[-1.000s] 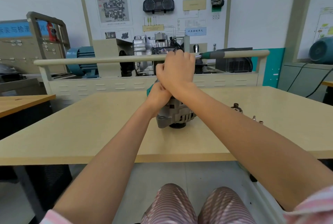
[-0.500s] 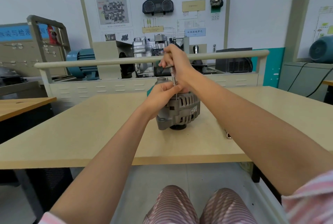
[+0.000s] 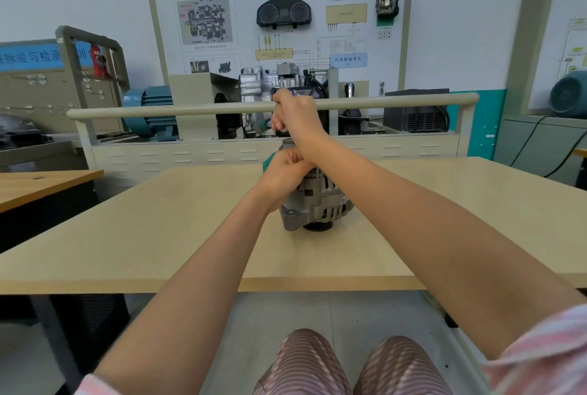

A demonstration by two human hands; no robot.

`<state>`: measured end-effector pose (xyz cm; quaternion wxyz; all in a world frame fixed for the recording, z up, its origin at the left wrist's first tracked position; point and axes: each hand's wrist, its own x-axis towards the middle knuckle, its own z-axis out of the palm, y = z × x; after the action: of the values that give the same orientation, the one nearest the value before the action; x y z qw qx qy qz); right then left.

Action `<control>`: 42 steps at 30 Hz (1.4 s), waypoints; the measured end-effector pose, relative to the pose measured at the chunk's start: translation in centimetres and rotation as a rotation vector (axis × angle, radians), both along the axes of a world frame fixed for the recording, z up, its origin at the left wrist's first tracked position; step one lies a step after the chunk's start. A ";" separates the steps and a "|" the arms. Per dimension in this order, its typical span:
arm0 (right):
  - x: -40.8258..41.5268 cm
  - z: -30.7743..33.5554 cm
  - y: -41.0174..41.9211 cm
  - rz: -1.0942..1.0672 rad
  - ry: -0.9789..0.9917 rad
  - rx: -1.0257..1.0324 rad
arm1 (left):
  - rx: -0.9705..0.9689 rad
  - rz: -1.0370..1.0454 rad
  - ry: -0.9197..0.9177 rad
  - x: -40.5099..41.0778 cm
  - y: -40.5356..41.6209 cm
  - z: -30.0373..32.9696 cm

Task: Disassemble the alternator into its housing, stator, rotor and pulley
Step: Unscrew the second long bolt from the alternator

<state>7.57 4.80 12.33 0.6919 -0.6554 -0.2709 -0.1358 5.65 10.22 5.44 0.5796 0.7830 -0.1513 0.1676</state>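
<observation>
The grey alternator [image 3: 317, 204] stands on the beige table [image 3: 158, 236], its black pulley end down. On top of the alternator, my left hand [image 3: 286, 169] is curled in a fist around a tool whose teal handle [image 3: 267, 162] peeks out at the left. Directly above it, my right hand [image 3: 297, 115] grips an upright tool that the fist mostly hides. My right forearm crosses over the alternator's right side. The alternator's top face is hidden by both hands.
Behind the table stands a training bench with a beige rail [image 3: 190, 110], a gearbox unit [image 3: 270, 83] and a display board [image 3: 279, 13]. A blue motor [image 3: 149, 112] sits at its left. A wooden table [image 3: 38, 185] stands at the left.
My right hand has lifted a little higher above the alternator and turned at the wrist. The long handle that stuck out to its right a second ago no longer shows. My left hand stays on top.
</observation>
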 end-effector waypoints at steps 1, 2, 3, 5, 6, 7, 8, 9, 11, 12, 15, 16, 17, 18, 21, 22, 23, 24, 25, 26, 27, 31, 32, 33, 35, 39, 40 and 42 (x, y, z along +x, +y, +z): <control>-0.1 0.0 0.0 -0.029 -0.004 0.027 | 0.002 0.002 -0.001 0.0 0.0 0.0; -0.2 0.1 0.0 -0.067 -0.006 0.059 | 0.006 0.002 -0.003 0.1 0.0 0.1; -0.2 0.2 -0.2 -0.109 -0.002 0.092 | 0.009 -0.002 -0.007 0.1 0.0 0.1; -0.1 0.3 -0.7 -0.180 0.010 0.160 | 0.014 -0.022 -0.007 0.1 0.0 0.2; 0.0 0.3 -0.9 -0.205 0.002 0.175 | 0.017 -0.031 -0.007 0.1 -0.1 0.2; 0.1 0.2 -1.0 -0.231 -0.024 0.160 | 0.019 -0.034 -0.005 0.0 -0.2 0.2; 0.2 0.0 -1.1 -0.258 -0.068 0.122 | 0.021 -0.035 -0.003 0.0 -0.2 0.3; 0.2 -0.2 -1.1 -0.283 -0.121 0.079 | 0.024 -0.034 -0.001 0.0 -0.2 0.3; 0.2 -0.4 -0.8 -0.340 -0.214 0.007 | 0.024 -0.021 0.003 -0.1 -0.1 0.3; 0.2 -0.3 -0.8 -0.379 -0.249 -0.033 | 0.026 -0.008 0.007 0.0 -0.1 0.4; -0.1 -0.5 -0.9 -0.560 -0.387 -0.231 | 0.048 0.026 0.031 0.1 0.0 0.5; -0.3 -0.6 -1.1 -0.647 -0.451 -0.335 | 0.050 0.030 0.036 0.1 0.0 0.5; -0.4 -0.7 -1.3 -0.740 -0.517 -0.459 | 0.048 0.034 0.037 0.2 0.0 0.5; -0.4 -0.7 -1.4 -0.821 -0.565 -0.593 | 0.046 0.042 0.034 0.2 0.0 0.5; -0.6 -0.2 -1.4 -0.999 -0.561 -0.999 | 0.050 0.068 0.001 0.1 -0.3 0.6; -0.8 0.0 -1.4 -1.065 -0.535 -1.125 | 0.055 0.074 -0.009 0.0 -0.4 0.6; -1.0 0.2 -1.4 -1.123 -0.503 -1.225 | 0.060 0.080 -0.010 0.0 -0.5 0.6; -1.2 0.3 -1.5 -1.155 -0.464 -1.295 | 0.063 0.086 -0.003 0.0 -0.6 0.5; -1.4 0.4 -1.6 -1.165 -0.427 -1.337 | 0.061 0.090 0.002 0.0 -0.6 0.5; -1.4 0.5 -1.6 -1.161 -0.404 -1.358 | 0.057 0.096 0.005 0.0 -0.6 0.4; -1.5 0.6 -1.7 -1.145 -0.396 -1.356 | 0.053 0.100 0.007 0.1 -0.6 0.4; -1.3 0.0 -2.2 -1.036 -0.465 -1.121 | 0.025 0.113 0.010 0.4 -0.6 0.1; -1.0 -0.4 -2.4 -1.021 -0.522 -1.061 | 0.016 0.113 0.004 0.5 -0.6 0.0; -0.7 -0.7 -2.6 -0.999 -0.571 -1.007 | 0.003 0.105 -0.006 0.6 -0.7 -0.2; -0.4 -1.0 -3.3 -0.911 -0.601 -0.882 | -0.037 0.049 -0.040 0.5 -0.7 -0.4; 0.4 -0.3 -4.2 -0.746 -0.519 -0.743 | -0.079 -0.061 -0.083 0.3 -1.0 -0.5; 0.4 -0.1 -4.3 -0.718 -0.522 -0.748 | -0.082 -0.067 -0.083 0.3 -1.0 -0.4; 0.3 0.1 -4.1 -0.688 -0.564 -0.806 | -0.075 -0.075 -0.081 0.4 -0.9 -0.4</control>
<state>7.83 0.67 12.40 0.2066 -0.8549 -0.2462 -0.4072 6.01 9.33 5.00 0.6078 0.7471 -0.1974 0.1831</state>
